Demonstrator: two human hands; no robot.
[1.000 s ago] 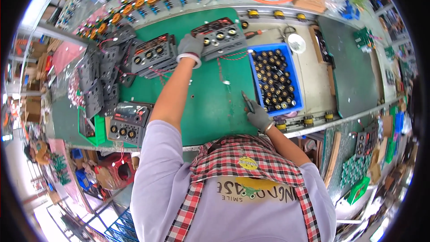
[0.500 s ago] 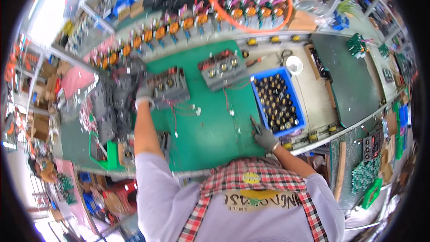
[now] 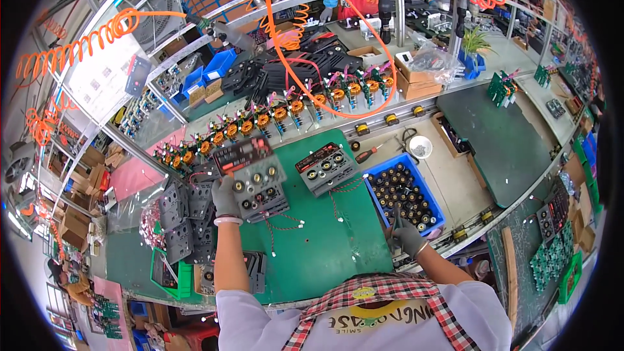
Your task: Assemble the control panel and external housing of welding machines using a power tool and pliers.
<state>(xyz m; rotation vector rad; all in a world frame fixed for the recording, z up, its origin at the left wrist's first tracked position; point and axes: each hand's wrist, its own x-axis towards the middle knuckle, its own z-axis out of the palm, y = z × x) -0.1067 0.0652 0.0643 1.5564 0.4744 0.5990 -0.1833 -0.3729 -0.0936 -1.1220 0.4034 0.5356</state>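
My left hand (image 3: 225, 199), in a grey glove, closes on the side of a grey panel housing (image 3: 259, 173) with a black-and-red face and brass-coloured round fittings. Motion smears this housing; it is raised over a similar grey housing (image 3: 265, 203) with thin wires trailing onto the green mat. To its right, another such housing (image 3: 325, 169) rests on the mat, wires trailing too. My right hand (image 3: 409, 239), also gloved, is closed round a slim dark hand tool (image 3: 397, 216), its kind unclear. The tool's tip is over the near-left edge of a blue bin (image 3: 437, 211) of black knob-like parts with brass-coloured centres.
Grey plastic housings (image 3: 179, 214) are piled left of the mat (image 3: 305, 240). Circuit boards with orange coils (image 3: 279, 114) line the far edge. A screwdriver (image 3: 368, 154) and white cup (image 3: 420, 147) lie beyond the bin. An orange hose (image 3: 323, 105) loops overhead at the back.
My view has tipped up toward the far side. My left hand has raised a panel housing from the mat. My right hand has brought its tool to the blue bin's near-left edge.
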